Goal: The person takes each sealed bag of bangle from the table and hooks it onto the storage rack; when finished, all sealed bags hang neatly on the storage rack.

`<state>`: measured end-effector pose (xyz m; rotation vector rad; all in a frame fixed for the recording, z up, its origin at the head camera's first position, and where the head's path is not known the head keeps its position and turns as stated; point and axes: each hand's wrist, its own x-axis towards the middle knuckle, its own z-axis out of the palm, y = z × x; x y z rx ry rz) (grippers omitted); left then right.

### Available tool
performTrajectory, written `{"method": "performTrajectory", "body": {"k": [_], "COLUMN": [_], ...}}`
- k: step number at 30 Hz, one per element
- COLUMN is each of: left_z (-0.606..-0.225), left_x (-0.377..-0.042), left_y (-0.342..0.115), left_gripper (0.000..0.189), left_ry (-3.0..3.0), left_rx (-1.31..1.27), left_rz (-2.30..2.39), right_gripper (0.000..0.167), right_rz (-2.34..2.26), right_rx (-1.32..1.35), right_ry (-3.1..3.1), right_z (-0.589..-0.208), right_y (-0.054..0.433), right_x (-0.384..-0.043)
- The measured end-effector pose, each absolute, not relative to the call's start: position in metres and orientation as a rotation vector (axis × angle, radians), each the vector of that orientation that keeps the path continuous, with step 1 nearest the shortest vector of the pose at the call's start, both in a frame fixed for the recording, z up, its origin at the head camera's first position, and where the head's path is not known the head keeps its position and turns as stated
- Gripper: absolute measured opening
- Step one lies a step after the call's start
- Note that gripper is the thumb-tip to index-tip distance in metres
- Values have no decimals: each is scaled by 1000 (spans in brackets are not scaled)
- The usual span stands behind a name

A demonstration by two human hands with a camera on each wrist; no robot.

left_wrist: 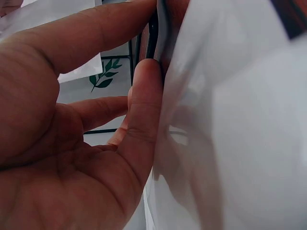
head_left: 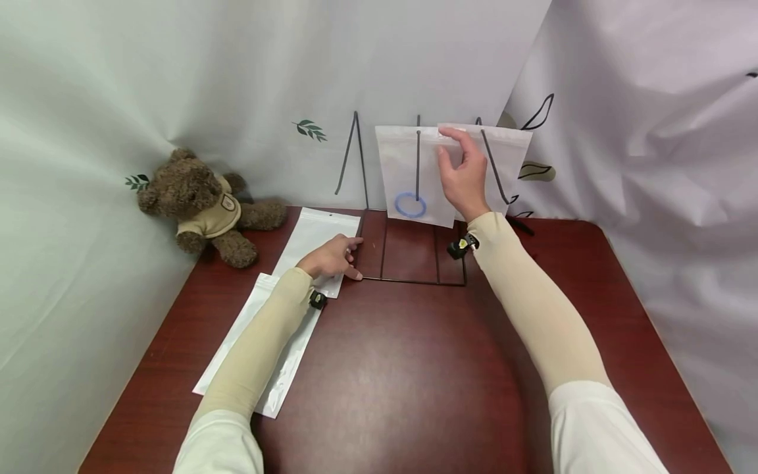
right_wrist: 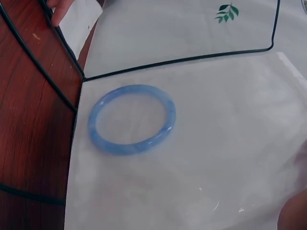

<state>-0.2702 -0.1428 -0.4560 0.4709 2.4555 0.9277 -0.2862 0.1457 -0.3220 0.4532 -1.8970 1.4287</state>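
A person's left hand [head_left: 331, 257] rests with thumb and forefinger spread against the side rail of a wire rack [head_left: 414, 282], two flat white bags [head_left: 320, 224] lying beside and below it. The right hand [head_left: 464, 174] is raised, thumb and forefinger apart, in front of two hanging bags' top edges. A blue ring [right_wrist: 132, 149] shows through the bag below and left of those fingertips. Firm left-hand pressure should guard against tipping; the right fingertips likely work best near the top edge, clear of the hook [head_left: 418, 164].
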Motion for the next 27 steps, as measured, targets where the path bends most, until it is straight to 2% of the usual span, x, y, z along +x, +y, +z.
{"method": "performTrajectory", "body": {"k": [12, 23, 27], "left_z": [-459, -461, -459], "left_x": [-273, -271, -271], "left_y": [-143, -144, -143], "left_gripper": [104, 103, 103], "left_ry": [2451, 2466, 2471], "left_rx": [506, 534, 532], "left_rz": [928, 947, 948], "right_gripper": [33, 41, 42], "right_rz": [1350, 1371, 1300], "right_rx": [437, 505, 517], "right_ry": [-1939, -1967, -1984], "right_z": [-347, -363, -361], "right_y": [161, 186, 192], "right_x": [-311, -295, -277]}}
